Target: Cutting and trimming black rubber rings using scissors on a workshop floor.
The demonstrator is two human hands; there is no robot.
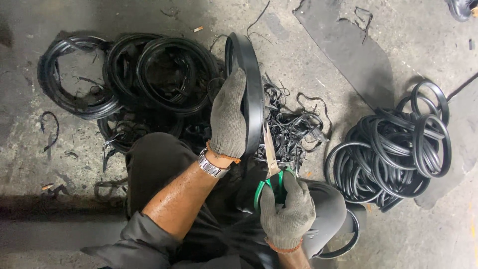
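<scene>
Btwn knit-gloved hands (286, 209): black rubber ring (251, 84), green-handled scissors (271, 164).

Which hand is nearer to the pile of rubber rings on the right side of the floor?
Right. The right hand, gripping green-handled scissors, is just left of that pile. The left hand holds a black rubber ring further left.

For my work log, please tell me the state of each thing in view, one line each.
Left hand: gloved, gripping the ring.
Right hand: gloved, holding the scissors.
Ring: black rubber, held upright on edge.
Scissors: green handles, blades at the ring's rim.
Left pile: rings stacked on the floor.
Right pile: rings heaped loosely.
Scraps: thin cut strips, tangled on the floor.
</scene>
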